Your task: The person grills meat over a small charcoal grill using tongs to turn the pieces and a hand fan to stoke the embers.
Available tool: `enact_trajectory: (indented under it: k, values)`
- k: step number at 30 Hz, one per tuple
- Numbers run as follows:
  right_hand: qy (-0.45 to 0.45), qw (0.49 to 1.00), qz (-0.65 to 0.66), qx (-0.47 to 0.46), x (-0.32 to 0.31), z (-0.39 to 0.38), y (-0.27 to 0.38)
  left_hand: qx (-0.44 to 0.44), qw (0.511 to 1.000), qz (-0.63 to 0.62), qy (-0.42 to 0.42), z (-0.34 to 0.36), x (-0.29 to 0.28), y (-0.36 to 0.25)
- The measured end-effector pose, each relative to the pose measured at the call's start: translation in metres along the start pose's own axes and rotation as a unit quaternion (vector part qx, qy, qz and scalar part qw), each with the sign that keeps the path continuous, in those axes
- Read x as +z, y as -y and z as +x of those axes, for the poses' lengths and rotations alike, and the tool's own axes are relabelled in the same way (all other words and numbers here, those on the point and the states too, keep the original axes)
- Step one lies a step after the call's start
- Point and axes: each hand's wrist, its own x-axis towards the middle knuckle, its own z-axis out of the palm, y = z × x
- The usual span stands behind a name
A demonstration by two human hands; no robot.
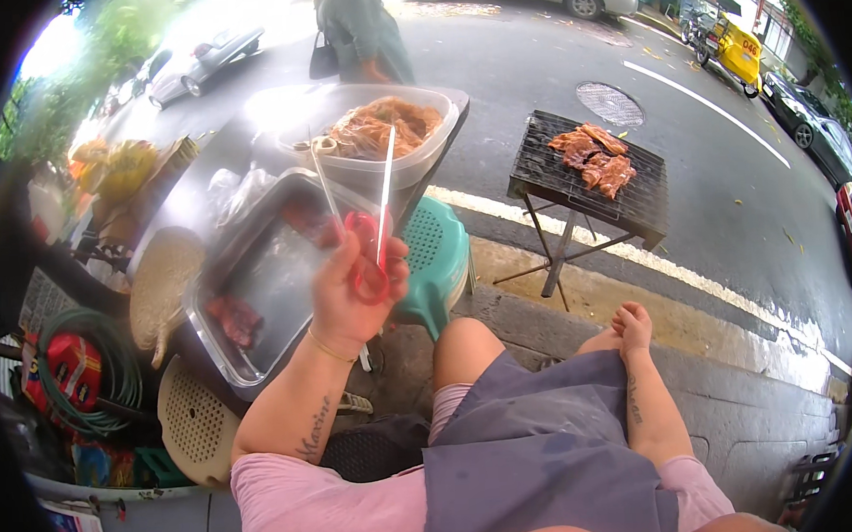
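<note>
Directions are taken from the left hand (341, 292) as the dial's centre. The left hand holds a red-handled, two-armed pale utensil (362, 227) upright, its grip closed round the handle and the slender arms spread apart towards 12 o'clock (whether scissors or tongs cannot be told). The right hand (632, 326), between 3 and 4 o'clock, is curled in a loose fist near the right knee; whether anything is inside that grip cannot be told. At 9 o'clock, a rectangular silver metal tray (279, 307) sits on a grey bench (194, 187), with a piece of dark red meat (237, 320) towards its near end. At 12 o'clock stands a translucent plastic tub (412, 173) containing orange-brown meat (394, 121). Near at 2 o'clock is a teal perforated plastic stool (426, 237); farther out in that direction, a black metal grill (535, 143) on crossed legs carries reddish-brown meat pieces (606, 172), lying on its grate. A grey cloth (551, 452) covers the lap at 5 o'clock.
</note>
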Motion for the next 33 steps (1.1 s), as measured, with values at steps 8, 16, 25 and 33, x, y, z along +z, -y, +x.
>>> enact_trajectory:
  k: [8, 16, 25, 33]
  values:
    - [0.002, 1.0, -0.007, 0.004, -0.001, 0.0, 0.0, 0.002, 1.0, 0.014, -0.001, 0.0, 0.001, 0.0]
    - [0.006, 1.0, -0.008, 0.001, -0.004, 0.004, -0.004, 0.007, 0.999, 0.031, 0.011, -0.001, -0.001, 0.001]
    - [0.005, 1.0, 0.001, 0.003, 0.0, 0.003, -0.003, 0.004, 1.0, 0.025, -0.006, -0.003, -0.002, -0.001]
    - [0.002, 1.0, -0.025, -0.003, -0.005, 0.006, -0.005, 0.007, 1.0, 0.015, 0.009, 0.002, -0.007, 0.0]
